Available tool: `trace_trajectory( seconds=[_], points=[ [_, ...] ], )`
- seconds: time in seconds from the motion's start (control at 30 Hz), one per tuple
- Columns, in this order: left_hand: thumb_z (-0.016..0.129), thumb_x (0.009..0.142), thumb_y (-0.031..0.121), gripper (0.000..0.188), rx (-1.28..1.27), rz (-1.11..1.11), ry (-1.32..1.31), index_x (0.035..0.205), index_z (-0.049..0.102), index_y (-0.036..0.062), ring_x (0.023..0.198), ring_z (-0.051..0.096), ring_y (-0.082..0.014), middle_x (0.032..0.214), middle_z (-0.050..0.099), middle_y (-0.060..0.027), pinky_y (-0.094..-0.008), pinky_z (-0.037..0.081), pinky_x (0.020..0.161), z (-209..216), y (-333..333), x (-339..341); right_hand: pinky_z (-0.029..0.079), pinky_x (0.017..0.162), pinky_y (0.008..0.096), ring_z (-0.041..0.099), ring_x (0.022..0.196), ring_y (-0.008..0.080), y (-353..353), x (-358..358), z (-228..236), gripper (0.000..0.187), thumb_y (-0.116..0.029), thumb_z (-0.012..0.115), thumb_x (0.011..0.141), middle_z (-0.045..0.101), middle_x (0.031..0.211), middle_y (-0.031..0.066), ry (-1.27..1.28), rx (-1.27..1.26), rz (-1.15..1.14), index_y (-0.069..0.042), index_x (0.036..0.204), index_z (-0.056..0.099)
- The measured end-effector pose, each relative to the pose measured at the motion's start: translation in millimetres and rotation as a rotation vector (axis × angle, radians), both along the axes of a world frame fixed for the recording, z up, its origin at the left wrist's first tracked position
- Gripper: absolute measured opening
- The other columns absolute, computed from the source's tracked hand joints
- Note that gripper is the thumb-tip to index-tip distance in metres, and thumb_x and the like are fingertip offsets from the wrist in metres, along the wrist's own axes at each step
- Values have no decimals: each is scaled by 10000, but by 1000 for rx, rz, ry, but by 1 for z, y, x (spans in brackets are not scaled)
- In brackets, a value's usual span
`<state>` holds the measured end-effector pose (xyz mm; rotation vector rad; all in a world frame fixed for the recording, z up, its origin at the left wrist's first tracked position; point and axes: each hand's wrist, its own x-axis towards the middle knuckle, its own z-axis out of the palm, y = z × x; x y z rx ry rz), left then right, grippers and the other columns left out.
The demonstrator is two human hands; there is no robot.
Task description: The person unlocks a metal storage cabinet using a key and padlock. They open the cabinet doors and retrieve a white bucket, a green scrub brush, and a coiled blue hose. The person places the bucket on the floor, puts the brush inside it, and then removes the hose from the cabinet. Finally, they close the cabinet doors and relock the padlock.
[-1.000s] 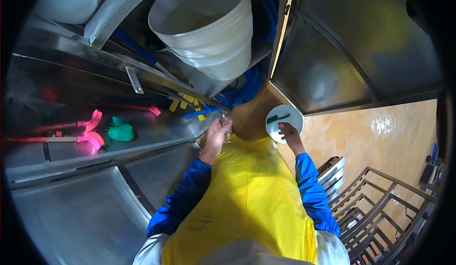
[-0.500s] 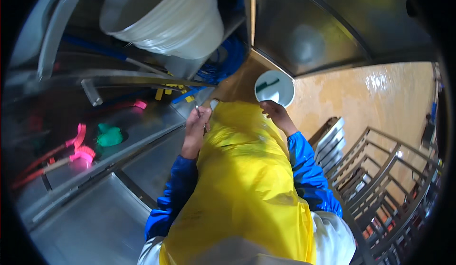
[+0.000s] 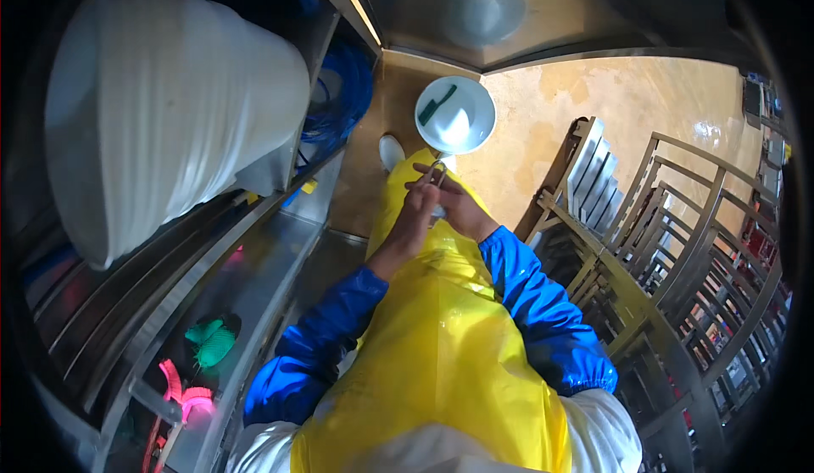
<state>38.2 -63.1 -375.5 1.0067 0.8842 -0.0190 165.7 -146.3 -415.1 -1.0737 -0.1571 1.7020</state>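
In front of my yellow apron (image 3: 445, 291) both hands have come together. My left hand (image 3: 410, 225) is closed on a small metal tool with a looped end (image 3: 437, 171); the rest of the tool is hidden in the grip. My right hand (image 3: 463, 210) lies close against it, fingers stretched out behind the loop, and whether they press on the metal is hard to see. Just beyond the hands a white bucket (image 3: 482, 121) stands on the floor, with a green brush (image 3: 437, 105) inside.
A large white tub (image 3: 182, 108) sits on the metal rack at left, blue hose (image 3: 339, 91) behind it. Pink brushes (image 3: 197, 401) and a green scrubber (image 3: 212, 343) lie on a lower shelf (image 3: 280, 257). At right stand metal frames (image 3: 678, 219); a metal panel (image 3: 543, 7) rises ahead.
My hands, apart before, have met in the middle, the left bringing the metal tool over. The view has shifted, so the tub looms larger at left and the bucket appears higher.
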Motion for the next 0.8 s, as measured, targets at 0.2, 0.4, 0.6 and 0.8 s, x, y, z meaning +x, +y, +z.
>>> trace_trajectory(
  seconds=[0.2,0.4,0.6,0.8],
  points=[
    [540,1024,501,812,347,-229,158,1568,260,-33,1402,431,-355,1484,447,-265,-437,355,1153,-34,-5,27,552,983,441,621,1190,327,-11,31,-59,484,-185,499,1072,591,1333,182,414,-176,-269,-19,1515,394],
    [689,938,452,812,809,-144,414,1473,402,-87,1367,458,-430,1447,487,-312,-467,374,1150,-182,56,2,583,699,337,678,855,224,-20,53,-155,417,-125,515,1028,666,1037,123,108,-401,-92,1,1423,477],
    [715,876,522,875,832,-194,685,1438,447,-93,1341,484,-447,1418,512,-332,-462,384,1142,-366,97,-40,507,617,275,598,734,163,-53,38,-273,176,-106,509,998,617,943,107,163,-426,-83,-19,1150,521],
    [742,873,397,571,677,109,807,1149,637,-91,1179,608,-454,1210,643,-335,-479,482,1000,-519,133,-84,538,693,271,658,880,148,-43,30,-332,198,-184,544,1046,676,1171,139,161,-416,-80,-30,1166,576]
  ],
)
